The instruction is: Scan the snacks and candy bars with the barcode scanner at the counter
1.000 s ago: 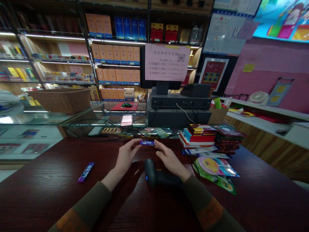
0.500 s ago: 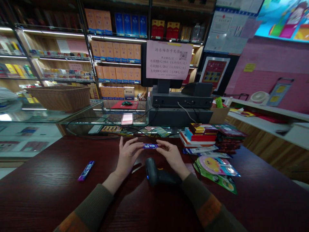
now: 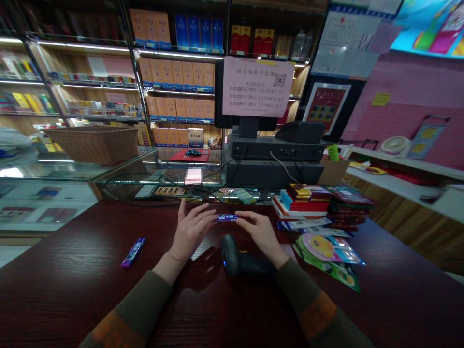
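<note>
Barcode scanner (image 3: 235, 258) lies just below right hand (image 3: 259, 237), blocking path between wrists. Passable gap between left hand (image 3: 190, 232) and blue stick pack (image 3: 133, 252). Glass counter (image 3: 163, 186) beyond fingertips (image 3: 203, 212). Stacked packages (image 3: 300, 203), foil bags (image 3: 328, 251) crowd right side.

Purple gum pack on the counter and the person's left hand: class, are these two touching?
Apart. The head view shows dark wooden counter between the purple gum pack and the left hand.

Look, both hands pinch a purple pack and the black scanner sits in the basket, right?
No: the head view shows the black scanner lying on the dark wooden counter, not in the wicker basket. The left hand and right hand do pinch the purple pack.
</note>
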The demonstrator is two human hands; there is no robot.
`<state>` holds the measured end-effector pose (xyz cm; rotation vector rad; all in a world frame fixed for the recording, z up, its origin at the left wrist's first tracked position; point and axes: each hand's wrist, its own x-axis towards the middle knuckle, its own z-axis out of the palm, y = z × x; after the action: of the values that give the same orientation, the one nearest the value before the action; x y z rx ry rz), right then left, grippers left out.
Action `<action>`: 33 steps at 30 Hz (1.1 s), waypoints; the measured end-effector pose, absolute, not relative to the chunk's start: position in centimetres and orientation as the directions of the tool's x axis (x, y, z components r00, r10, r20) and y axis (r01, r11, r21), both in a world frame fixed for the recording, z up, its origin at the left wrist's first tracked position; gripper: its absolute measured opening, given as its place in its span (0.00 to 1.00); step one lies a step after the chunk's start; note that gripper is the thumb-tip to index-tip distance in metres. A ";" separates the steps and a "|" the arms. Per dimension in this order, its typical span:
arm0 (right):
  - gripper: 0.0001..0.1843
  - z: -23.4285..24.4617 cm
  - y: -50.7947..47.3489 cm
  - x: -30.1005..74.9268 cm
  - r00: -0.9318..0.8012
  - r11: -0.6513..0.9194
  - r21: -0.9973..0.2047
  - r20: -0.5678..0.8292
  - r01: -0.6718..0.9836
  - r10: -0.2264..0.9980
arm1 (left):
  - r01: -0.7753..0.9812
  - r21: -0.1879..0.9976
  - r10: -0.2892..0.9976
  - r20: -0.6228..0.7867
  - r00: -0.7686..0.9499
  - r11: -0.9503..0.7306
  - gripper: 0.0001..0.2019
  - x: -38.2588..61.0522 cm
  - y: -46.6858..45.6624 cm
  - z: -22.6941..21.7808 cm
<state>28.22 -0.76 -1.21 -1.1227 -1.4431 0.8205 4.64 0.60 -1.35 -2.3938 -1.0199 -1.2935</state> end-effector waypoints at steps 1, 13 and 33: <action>0.17 -1.2 -0.8 28.2 0.026 0.315 -0.928 0.327 0.199 0.945 | 0.671 0.110 0.467 0.799 0.380 -0.734 0.08 4.6 0.6 -1.2; 0.18 -1.2 -0.7 27.8 0.003 0.290 -0.943 0.294 0.163 0.956 | 0.656 0.077 0.454 0.781 0.428 -0.751 0.13 3.7 1.0 -1.6; 0.41 -0.1 -6.5 32.3 -0.461 0.476 -0.429 0.147 0.767 0.875 | 0.764 -0.080 0.276 0.904 0.326 -0.640 0.10 1.9 1.8 -1.5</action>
<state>32.28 -6.51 -0.14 -1.3829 -2.3816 0.4330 1.88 1.78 -1.46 -2.0941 -0.9126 -1.2822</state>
